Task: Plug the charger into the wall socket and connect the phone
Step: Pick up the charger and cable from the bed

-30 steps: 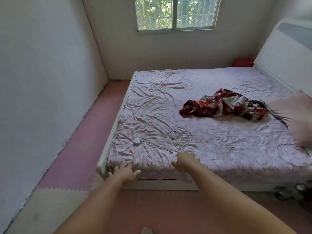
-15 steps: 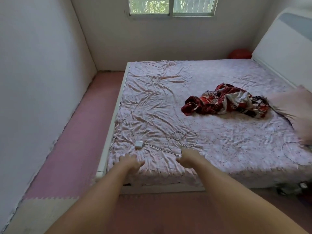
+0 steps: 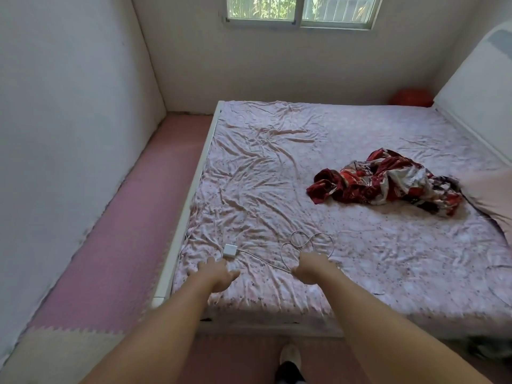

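Note:
A small white charger block [image 3: 230, 250] lies on the pink bedsheet near the bed's front left corner. Its thin white cable [image 3: 306, 243] runs right and ends in loose loops. My left hand [image 3: 216, 274] hovers just in front of the charger block, fingers spread, holding nothing. My right hand [image 3: 311, 266] is over the near edge of the cable loops, fingers curled down and apart; whether it touches the cable I cannot tell. No phone and no wall socket show in view.
The bed [image 3: 194, 195] fills the middle and right. A crumpled red patterned cloth [image 3: 388, 182] lies on it, a pink pillow [image 3: 490, 192] at the right. A white headboard [image 3: 476, 87] stands right; pink floor mats [image 3: 116, 236] run along the left wall. My shoe [image 3: 289, 364] shows below.
I have stepped closer and both hands have moved forward over the sheet; the left hand has come up to the charger block, the right hand has reached the cable loops.

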### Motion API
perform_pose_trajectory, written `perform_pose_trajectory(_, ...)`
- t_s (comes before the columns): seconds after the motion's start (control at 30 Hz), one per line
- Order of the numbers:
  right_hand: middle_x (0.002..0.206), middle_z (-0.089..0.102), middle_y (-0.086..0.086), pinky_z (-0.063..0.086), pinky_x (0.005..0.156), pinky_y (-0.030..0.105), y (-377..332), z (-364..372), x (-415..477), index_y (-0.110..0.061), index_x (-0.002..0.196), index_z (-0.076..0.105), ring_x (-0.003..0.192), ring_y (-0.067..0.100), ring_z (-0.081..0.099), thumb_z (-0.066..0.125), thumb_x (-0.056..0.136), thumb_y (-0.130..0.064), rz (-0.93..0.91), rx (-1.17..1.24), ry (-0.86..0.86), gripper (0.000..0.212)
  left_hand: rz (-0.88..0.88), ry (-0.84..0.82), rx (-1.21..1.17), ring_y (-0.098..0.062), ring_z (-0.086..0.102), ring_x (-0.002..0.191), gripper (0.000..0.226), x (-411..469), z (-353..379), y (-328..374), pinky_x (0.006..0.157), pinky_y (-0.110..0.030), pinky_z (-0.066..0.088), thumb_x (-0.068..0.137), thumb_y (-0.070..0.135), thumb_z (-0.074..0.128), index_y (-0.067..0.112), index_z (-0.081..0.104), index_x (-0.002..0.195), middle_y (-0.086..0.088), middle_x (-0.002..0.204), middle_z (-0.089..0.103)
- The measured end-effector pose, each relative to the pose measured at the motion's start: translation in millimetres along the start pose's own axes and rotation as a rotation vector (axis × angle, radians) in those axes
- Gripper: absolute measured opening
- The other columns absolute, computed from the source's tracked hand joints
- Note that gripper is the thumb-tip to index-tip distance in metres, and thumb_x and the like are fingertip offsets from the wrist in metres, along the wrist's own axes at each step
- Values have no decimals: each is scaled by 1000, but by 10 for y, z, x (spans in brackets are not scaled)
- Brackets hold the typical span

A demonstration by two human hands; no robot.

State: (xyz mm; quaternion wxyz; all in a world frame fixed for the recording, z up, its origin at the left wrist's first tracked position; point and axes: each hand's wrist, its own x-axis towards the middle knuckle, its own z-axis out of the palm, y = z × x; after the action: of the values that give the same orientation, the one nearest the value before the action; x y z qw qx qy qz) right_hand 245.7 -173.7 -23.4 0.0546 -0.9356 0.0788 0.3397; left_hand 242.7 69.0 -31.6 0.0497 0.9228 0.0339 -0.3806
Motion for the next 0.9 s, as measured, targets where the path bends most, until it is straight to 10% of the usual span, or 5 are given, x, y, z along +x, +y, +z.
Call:
perform_pose_trajectory(0.43,111,65,14,45,77,37,385,-641,1030,-12,93,58,88,29,57,46,91,-25,-85,-24,-21,18,-55,-3,-27,-38,12,147,75,617,-638,770,116,-49,20,96,60,28,13,18,153,-14,161,12)
perform_pose_trajectory(0.6,127,56,17,46,96,49,587,-751,1324,-10,126,50,118,38,50,43,91,-21,-86,-10,-47,38,-45,-3,-7,-38,14,146,73,864,-714,979,117,-50,19,96,59,27,15,18,153,-15,160,15)
perform_pose_trajectory(0.9,124,58,17,42,89,44,509,-751,1584,-10,113,51,117,36,53,43,92,-22,-65,76,-106,24,-67,-47,42,-37,17,145,70,1196,-861,905,115,-53,22,96,59,27,17,23,152,-16,158,19)
